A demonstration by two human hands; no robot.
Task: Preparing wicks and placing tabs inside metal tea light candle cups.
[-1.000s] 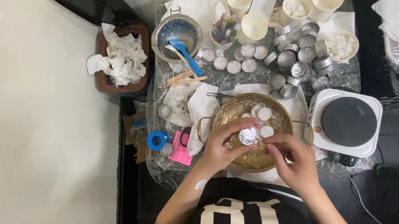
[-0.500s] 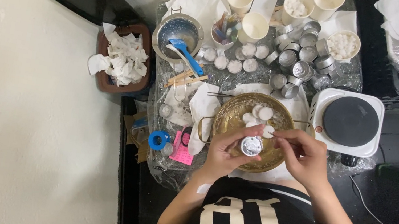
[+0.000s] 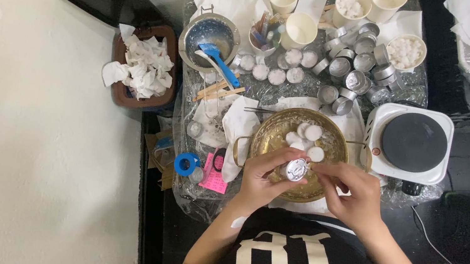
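A: While both hands are held over the near rim of the brass bowl [image 3: 276,134], a small silver tealight cup [image 3: 295,169] is pinched in the fingers of the left hand [image 3: 258,180], held just above the bowl, not resting in it.

B: And the right hand [image 3: 354,196]?

A: Its fingertips are closed against the cup's right edge; whether wax or wick is being gripped cannot be told. Neither hand is spread flat.

B: Step in hand?

A: Judged as the emptying of the cup: white wax discs [image 3: 306,135] lie in the bowl just beyond the hands, and empty silver cups [image 3: 354,63] are heaped farther out, near the paper cups [image 3: 300,29].

B: What is called for next?

A: Likely a firm pinch by the left hand while the contents are eased out over the bowl. The white hot plate [image 3: 412,143] sits to the right of the right hand, untouched.
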